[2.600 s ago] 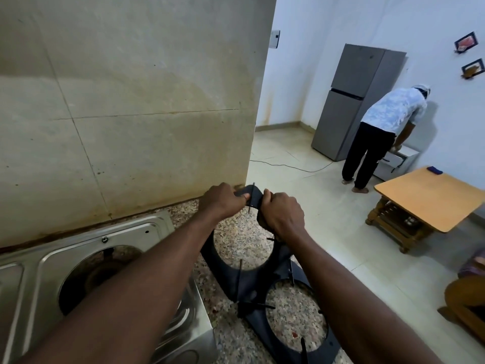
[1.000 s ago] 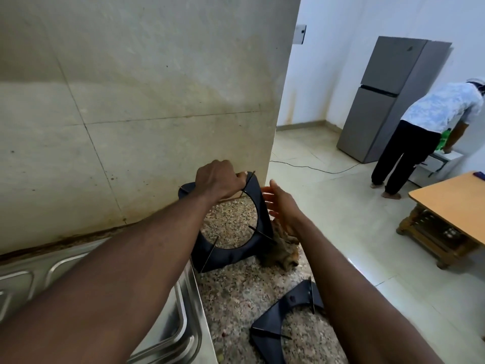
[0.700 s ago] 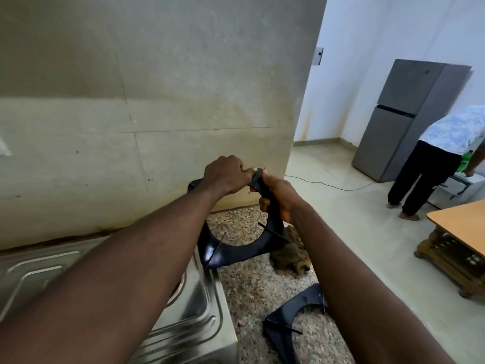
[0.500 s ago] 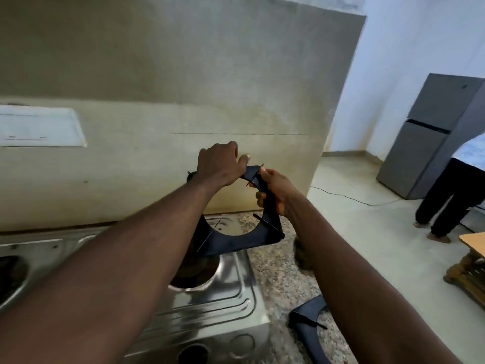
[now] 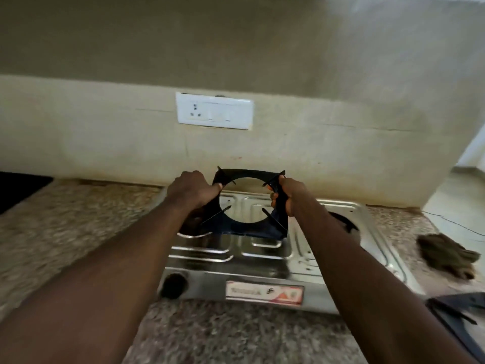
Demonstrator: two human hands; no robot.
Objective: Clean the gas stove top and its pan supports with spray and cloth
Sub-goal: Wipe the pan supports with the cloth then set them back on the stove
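A black square pan support [image 5: 244,230] with a round opening hangs tilted above the steel gas stove [image 5: 265,261], over its left-middle part. My left hand [image 5: 193,191] grips its left edge and my right hand [image 5: 284,197] grips its right edge. The right burner [image 5: 341,223] sits bare and uncovered. A second black pan support [image 5: 462,315] lies on the granite counter at the lower right. A crumpled brown cloth [image 5: 446,254] lies on the counter to the right of the stove. No spray bottle is in view.
The speckled granite counter [image 5: 65,232] runs left and in front of the stove. A white switch-and-socket plate [image 5: 214,114] sits on the beige tiled wall behind. A black knob [image 5: 173,285] is on the stove front. The counter ends at the right, with floor beyond.
I have lifted one pan support off the counter at the right and carried it left over the stove. My view has swung left; the fridge and the other person are out of frame.
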